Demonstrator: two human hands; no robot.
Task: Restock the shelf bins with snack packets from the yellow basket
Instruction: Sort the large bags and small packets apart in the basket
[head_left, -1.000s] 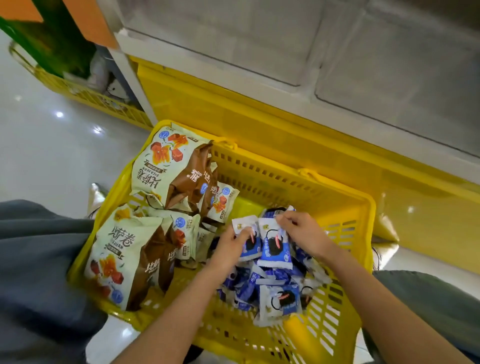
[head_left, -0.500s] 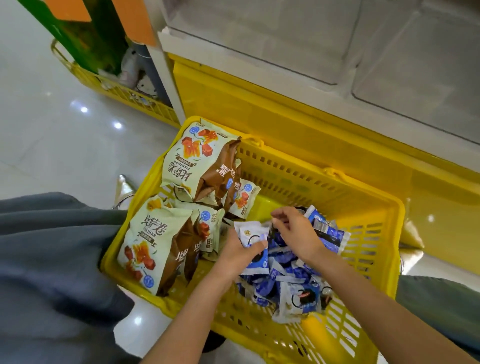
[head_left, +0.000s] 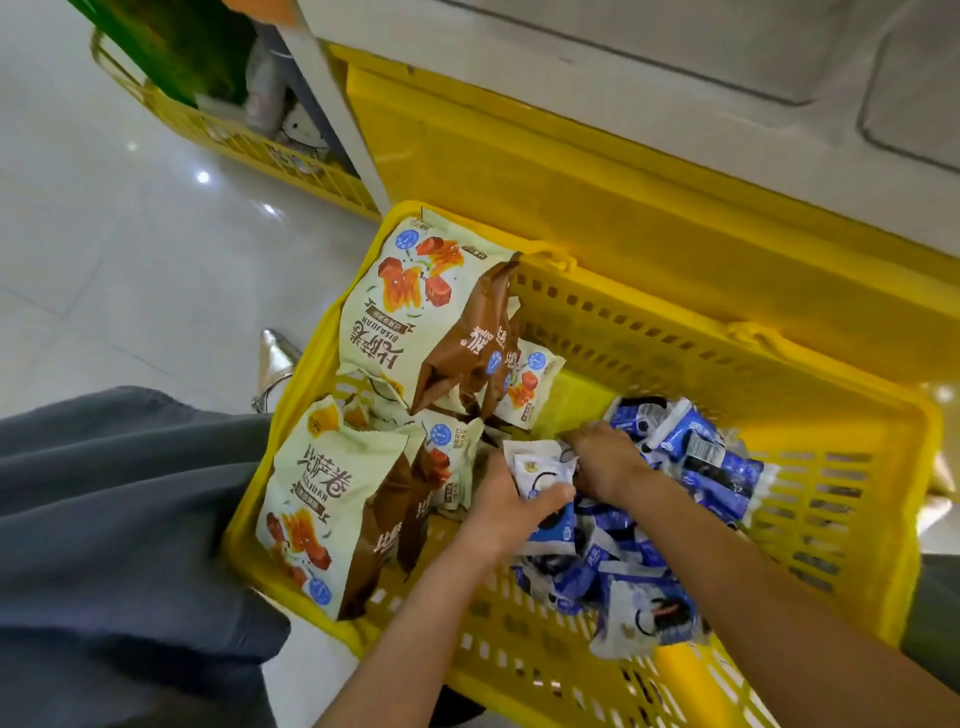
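**Gathering small packets in the basket**

Step in hand: pick-up, and no bin is reached yet. The left hand (head_left: 511, 506) grips a small stack of white-and-blue foil snack packets (head_left: 540, 470). It holds them just above the loose pile of matching packets (head_left: 623, 566) on the right side of the yellow perforated plastic basket (head_left: 779, 332).

The right hand (head_left: 605, 462) is just beside it, fingers bent onto the stack's top edge. Cannot tell if it pinches a packet or only touches.

Large cream-and-brown snack bags (head_left: 415, 312) fill the basket's left side. Behind the basket only the yellow shelf base (head_left: 571, 156) shows.

Next, likely: square the stack and lift it clear, with a firm pinch because the foil looks slippery.
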